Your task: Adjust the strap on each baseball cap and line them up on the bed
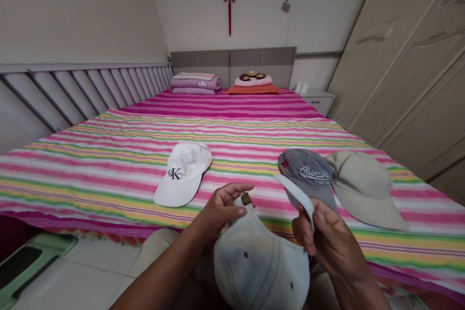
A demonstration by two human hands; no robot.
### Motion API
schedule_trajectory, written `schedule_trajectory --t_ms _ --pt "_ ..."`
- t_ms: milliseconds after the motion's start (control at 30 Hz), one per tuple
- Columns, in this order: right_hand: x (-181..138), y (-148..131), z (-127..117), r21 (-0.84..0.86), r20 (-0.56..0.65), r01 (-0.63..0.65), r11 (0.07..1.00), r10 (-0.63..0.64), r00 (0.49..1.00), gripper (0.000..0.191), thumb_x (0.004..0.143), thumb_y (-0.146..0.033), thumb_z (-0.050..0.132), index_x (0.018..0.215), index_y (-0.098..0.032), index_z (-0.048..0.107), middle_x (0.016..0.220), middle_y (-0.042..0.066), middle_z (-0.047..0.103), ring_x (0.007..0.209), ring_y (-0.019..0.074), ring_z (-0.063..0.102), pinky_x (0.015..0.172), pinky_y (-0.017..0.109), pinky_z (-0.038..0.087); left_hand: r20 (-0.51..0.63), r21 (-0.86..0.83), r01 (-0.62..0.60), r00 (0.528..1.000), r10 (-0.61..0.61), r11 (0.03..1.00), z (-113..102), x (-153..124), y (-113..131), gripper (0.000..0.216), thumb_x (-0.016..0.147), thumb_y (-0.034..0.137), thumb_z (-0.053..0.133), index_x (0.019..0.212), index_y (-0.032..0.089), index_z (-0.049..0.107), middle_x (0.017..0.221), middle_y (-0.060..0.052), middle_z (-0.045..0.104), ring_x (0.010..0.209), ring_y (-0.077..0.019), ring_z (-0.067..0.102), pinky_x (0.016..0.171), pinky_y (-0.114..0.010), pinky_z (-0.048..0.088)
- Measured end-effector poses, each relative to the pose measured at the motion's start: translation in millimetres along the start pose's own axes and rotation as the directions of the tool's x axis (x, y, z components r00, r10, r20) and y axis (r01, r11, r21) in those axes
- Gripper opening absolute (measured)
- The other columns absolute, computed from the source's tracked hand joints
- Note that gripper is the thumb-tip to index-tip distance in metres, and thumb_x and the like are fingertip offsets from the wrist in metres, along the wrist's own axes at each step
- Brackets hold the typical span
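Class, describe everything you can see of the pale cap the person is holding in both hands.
The pale cap looks like washed-out light blue cotton, with darker stitched seams and small eyelet holes in its panels. It is held low before the striped bed, crown toward the camera. The left hand pinches its back edge near a small brown tab. The right hand grips its white adjusting strap, which curves upward. It appears faintly soiled.
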State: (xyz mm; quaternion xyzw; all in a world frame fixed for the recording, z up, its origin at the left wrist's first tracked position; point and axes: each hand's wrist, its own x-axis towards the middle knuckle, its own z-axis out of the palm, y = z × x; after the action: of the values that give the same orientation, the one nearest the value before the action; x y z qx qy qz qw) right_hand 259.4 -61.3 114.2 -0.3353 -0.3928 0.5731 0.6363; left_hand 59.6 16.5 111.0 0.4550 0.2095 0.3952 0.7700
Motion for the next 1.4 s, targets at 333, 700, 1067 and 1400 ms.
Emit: schedule_trajectory --t_ms 333,700,1067,1400 --pt "3.1 -4.7 11.1 0.053 -0.005 0.033 0.998 -0.032 0.999 0.015 0.077 -0.035 0.059 0.076 -0.02 0.056 0.041 -0.006 0.05 0.027 0.0041 0.033 0.035 0.019 0.027 -0.096 0.158 -0.026 0.994 0.042 0.987 12.8 -2.8 21.4 0.037 0.054 0.013 0.072 0.09 0.016 0.063 0.073 -0.001 0.057 0.063 -0.0082 0.05 0.055 -0.018 0.039" --pt "4.4 33.0 34.4 0.214 0.145 -0.112 0.97 0.082 0.986 0.019 0.08 -0.037 0.055 0.073 -0.019 0.052 0.038 -0.007 0.047 0.029 0.0041 0.027 0.033 0.016 0.023 -0.052 0.384 -0.055 0.995 0.081 0.922 10.5 -3.7 47.8 0.025 0.059 0.016 0.072 0.084 0.015 0.067 0.076 -0.002 0.063 0.069 -0.0099 0.057 0.062 -0.019 0.044" --pt "-5.2 51.6 31.2 0.257 0.156 -0.21 0.943 0.174 0.972 0.016 0.074 -0.032 0.064 0.077 -0.018 0.057 0.046 -0.006 0.05 0.03 0.0021 0.033 0.032 0.013 0.027 0.201 0.852 -0.268 0.961 0.192 0.45 -0.9 -12.3 48.3 0.025 0.072 0.026 0.062 0.094 0.015 0.065 0.079 -0.006 0.068 0.072 -0.0147 0.062 0.065 -0.025 0.048" --pt "-0.8 39.9 19.7 0.239 0.173 -0.224 0.945 0.185 0.967 0.018 0.075 -0.032 0.062 0.07 -0.016 0.056 0.046 -0.004 0.052 0.03 0.0022 0.032 0.032 0.014 0.023 0.385 0.891 -0.419 0.902 0.195 0.177 -6.2 -16.8 48.1 0.029 0.078 0.02 0.053 0.107 0.017 0.058 0.086 -0.006 0.066 0.078 -0.0133 0.06 0.069 -0.025 0.045"
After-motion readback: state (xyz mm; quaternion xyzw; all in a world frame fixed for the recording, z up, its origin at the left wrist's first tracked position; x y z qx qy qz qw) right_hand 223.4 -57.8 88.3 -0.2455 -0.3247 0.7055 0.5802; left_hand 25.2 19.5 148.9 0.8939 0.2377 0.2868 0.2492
